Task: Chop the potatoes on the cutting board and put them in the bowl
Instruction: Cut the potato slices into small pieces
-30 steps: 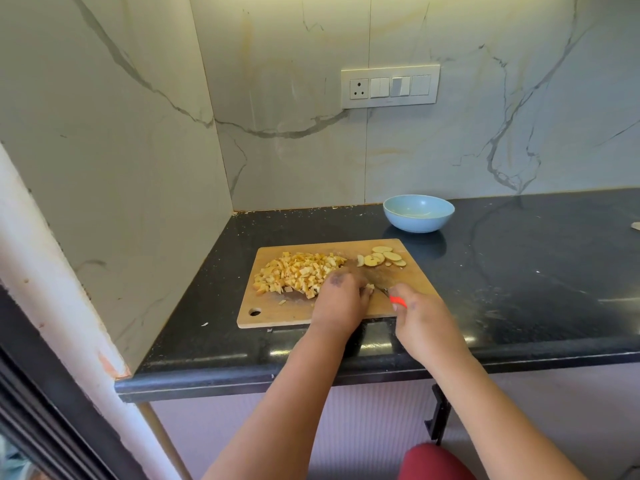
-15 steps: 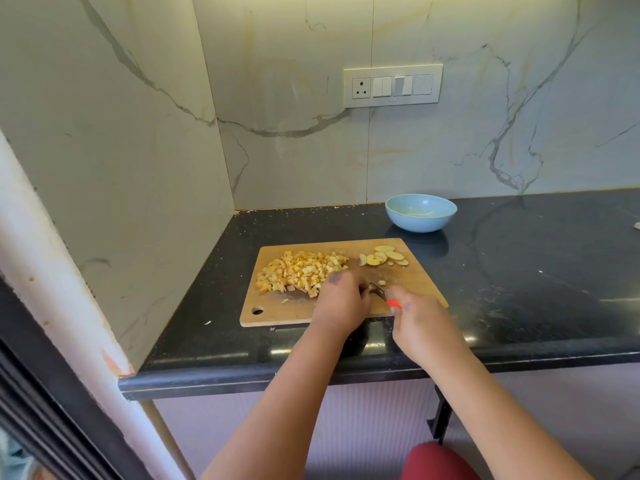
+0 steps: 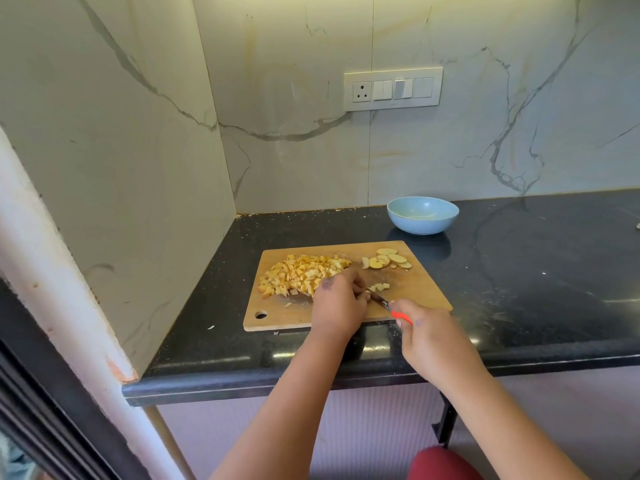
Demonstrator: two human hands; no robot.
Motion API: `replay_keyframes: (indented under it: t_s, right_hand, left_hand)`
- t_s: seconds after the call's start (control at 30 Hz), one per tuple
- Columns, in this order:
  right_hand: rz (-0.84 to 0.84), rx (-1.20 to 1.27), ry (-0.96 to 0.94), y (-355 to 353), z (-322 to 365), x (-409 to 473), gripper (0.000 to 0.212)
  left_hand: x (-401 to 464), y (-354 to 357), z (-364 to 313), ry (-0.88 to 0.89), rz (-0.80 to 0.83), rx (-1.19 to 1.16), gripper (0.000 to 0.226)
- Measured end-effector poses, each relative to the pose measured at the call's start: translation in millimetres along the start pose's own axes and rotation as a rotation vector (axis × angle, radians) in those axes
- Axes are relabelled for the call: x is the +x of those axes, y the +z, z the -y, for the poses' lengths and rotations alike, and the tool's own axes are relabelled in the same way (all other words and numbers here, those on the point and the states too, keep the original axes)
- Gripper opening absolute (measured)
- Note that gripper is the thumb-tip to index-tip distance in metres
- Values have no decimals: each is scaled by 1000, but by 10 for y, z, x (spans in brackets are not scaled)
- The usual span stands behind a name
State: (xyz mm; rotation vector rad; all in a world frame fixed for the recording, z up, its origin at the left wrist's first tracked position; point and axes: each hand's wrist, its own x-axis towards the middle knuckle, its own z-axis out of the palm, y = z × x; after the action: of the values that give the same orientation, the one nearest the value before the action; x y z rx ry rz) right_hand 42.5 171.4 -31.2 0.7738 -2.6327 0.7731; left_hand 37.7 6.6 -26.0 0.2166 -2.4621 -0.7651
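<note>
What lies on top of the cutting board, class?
On the cutting board: a pile of diced potato, round slices, a few fresh pieces. The left hand covers what it steadies; the right hand holds the knife.

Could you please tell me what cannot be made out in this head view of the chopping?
- Knife blade tip: hidden behind the left hand.
- Potato piece being cut: mostly covered by the left hand's fingers.
- Knife handle: wrapped by the right hand, only a red strip shows.
- Small object at the right frame edge: cut off, unidentifiable.
</note>
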Motion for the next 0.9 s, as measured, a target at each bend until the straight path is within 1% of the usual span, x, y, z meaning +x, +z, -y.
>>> replay_keyframes:
  t_s: [0.07, 0.17, 0.23, 0.27, 0.37, 0.43, 0.5, 0.53, 0.63, 0.7, 0.73, 0.77, 0.8, 0.83, 0.87, 0.9]
  right_hand:
    - [71, -34, 45, -15, 76, 98, 19]
    - [197, 41, 189, -164, 60, 232, 16]
    - [296, 89, 263, -342, -71, 241, 12]
    - [346, 154, 292, -428, -181, 224, 11]
    - [471, 472, 464, -678, -465, 202, 11]
    - [484, 537, 496, -790, -608, 234, 11]
    - [436, 586, 450, -810, -639, 324, 12]
    - [377, 639, 418, -769, -628, 392, 14]
    - [91, 808, 350, -470, -522, 623, 17]
    - [-143, 738, 321, -189, -485, 734, 16]
    - [-218, 667, 322, -70, -480, 757, 15]
    - [-255, 592, 321, 8, -478, 756, 14]
    - [-276, 531, 315, 50, -479, 752, 14]
    - [-291, 493, 309, 68, -480, 745, 15]
    - [-295, 469, 305, 69, -484, 741, 16]
    - [-289, 454, 302, 67, -485, 740, 17]
  left_hand:
    - [5, 1, 8, -8, 6, -7, 19]
    - [-16, -26, -4, -49, 19, -29, 13]
    - [-13, -22, 7, -69, 14, -20, 12]
    - [-15, -20, 15, -74, 12, -16, 11]
    - [-9, -28, 6, -57, 2, 25, 10]
    - [8, 13, 30, -31, -25, 84, 10]
    - [14, 44, 36, -32, -47, 156, 15]
    - [17, 48, 38, -27, -62, 191, 18]
    - [21, 72, 70, 32, -75, 262, 31]
    - [16, 73, 65, 68, -76, 304, 36]
    - [10, 72, 54, 112, -84, 316, 36]
    - [4, 78, 49, 183, -89, 313, 37]
    - [-8, 90, 36, 269, -63, 305, 40]
    - [-24, 104, 19, 354, 14, 300, 45]
    - [-46, 122, -5, 413, 123, 312, 50]
    - [-57, 137, -22, 432, 243, 346, 55]
